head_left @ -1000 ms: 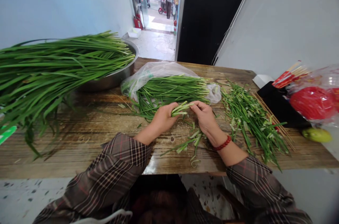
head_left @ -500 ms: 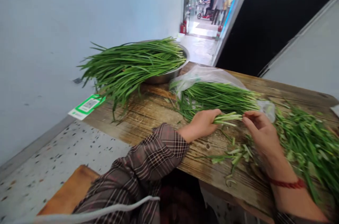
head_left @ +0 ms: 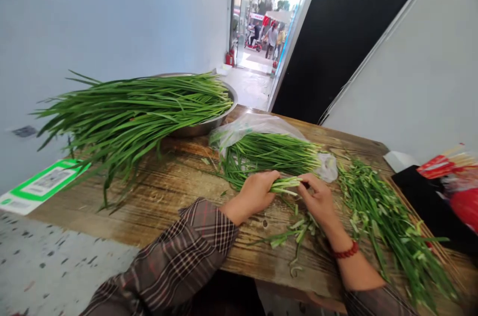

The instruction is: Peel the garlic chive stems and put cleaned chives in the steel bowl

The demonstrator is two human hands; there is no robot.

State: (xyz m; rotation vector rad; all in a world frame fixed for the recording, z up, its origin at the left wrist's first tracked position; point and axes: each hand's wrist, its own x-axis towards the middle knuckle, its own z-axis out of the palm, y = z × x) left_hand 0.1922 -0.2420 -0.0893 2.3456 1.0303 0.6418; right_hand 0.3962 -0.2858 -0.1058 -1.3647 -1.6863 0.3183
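My left hand (head_left: pixel 256 194) is closed round a small bunch of garlic chives (head_left: pixel 284 185), with the pale stem ends sticking out to the right. At those ends the thumb and fingers of my right hand (head_left: pixel 316 199) pinch together; whether a stem or a scrap is between them is too small to tell. Just behind both hands a larger pile of chives (head_left: pixel 272 151) lies on a clear plastic bag (head_left: pixel 257 121). Loose trimmings (head_left: pixel 298 231) are scattered on the wooden table (head_left: pixel 179 171) in front of my right hand.
A metal basin (head_left: pixel 231 101) heaped with long chives (head_left: pixel 142 106) stands at the back left. More leaves and scraps (head_left: pixel 388 211) spread along the right side. Beyond them is a black box (head_left: pixel 418 186) with red packets. A green-and-white QR card (head_left: pixel 45 184) sits at the left edge.
The camera view has turned to the right, bringing the black box into sight. Both hands keep nearly the same pose at the bunch of chives.
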